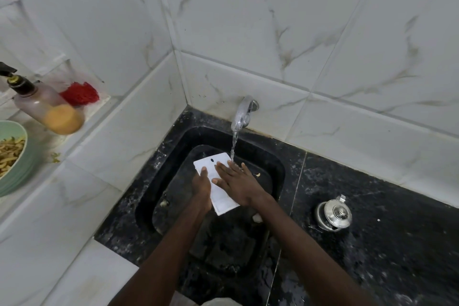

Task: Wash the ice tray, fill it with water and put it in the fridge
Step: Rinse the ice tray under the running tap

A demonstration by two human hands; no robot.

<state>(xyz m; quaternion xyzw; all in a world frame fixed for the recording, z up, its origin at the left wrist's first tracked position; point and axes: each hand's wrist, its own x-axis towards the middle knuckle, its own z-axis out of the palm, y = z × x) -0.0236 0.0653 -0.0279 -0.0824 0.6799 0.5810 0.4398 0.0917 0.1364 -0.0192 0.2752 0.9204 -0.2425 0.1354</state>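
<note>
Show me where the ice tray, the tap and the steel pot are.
ice tray (223, 197): head view, on its bare white lower half.
tap (244, 113): head view, on its shiny curved spout.
steel pot (330, 213): head view, on its lid, left of the knob.

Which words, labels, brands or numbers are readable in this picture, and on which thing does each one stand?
None can be read.
The ice tray is plain white with only one dark dot.
The pump bottle shows no label.
The steel pot bears no mark that I can see.
</note>
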